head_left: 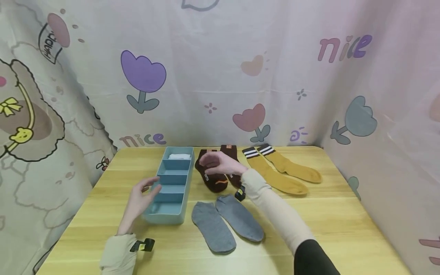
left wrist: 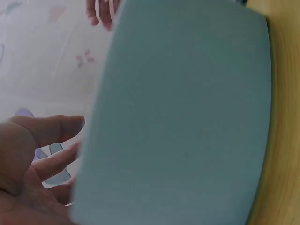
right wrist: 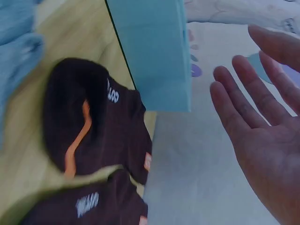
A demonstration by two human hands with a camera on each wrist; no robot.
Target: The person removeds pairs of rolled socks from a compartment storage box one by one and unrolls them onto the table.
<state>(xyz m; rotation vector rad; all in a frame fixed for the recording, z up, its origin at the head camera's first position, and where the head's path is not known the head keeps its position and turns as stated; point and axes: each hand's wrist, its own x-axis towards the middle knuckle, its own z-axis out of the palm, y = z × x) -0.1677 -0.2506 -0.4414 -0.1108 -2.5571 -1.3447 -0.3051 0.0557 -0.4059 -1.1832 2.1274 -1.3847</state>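
A light blue divided box lies lengthwise on the table, a folded white item in its far compartment. My left hand is at the box's left side, fingers loosely bent and holding nothing; in the left wrist view the box's wall fills the middle, partly hiding those fingers. Above the dark brown socks hovers my right hand, empty, and the right wrist view shows its fingers spread and relaxed. Two grey socks lie flat nearer to me.
Two mustard socks with striped cuffs lie at the back right of the wooden table. Behind the table hangs a printed curtain. Each wrist bears a small black camera strap.
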